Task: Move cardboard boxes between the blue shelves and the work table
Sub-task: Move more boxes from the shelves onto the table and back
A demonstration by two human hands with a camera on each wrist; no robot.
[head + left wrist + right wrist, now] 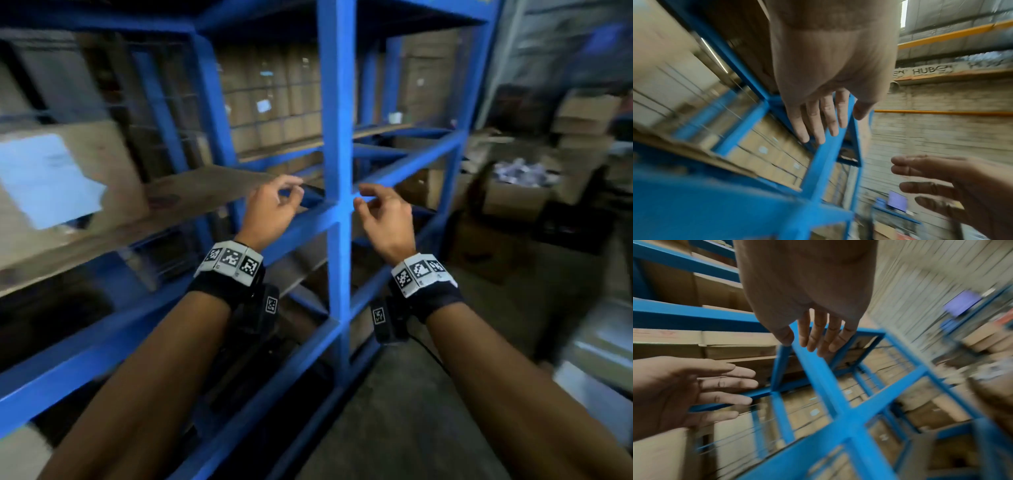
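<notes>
2 empty hands at the blue shelves [337, 144]

A labelled cardboard box [68, 178] sits left on a shelf; left hand [270, 209], then right hand [385, 219], fingers loosely apart, grip nothing. The box looks stiff, probably bulky: best held by opposite sides.

Both empty hands, right hand [807, 308] and left hand [684, 392], reach toward blue shelves [818, 369].

Head view looks down at the blue shelves [337, 212]; both wrist views face them close up.
</notes>
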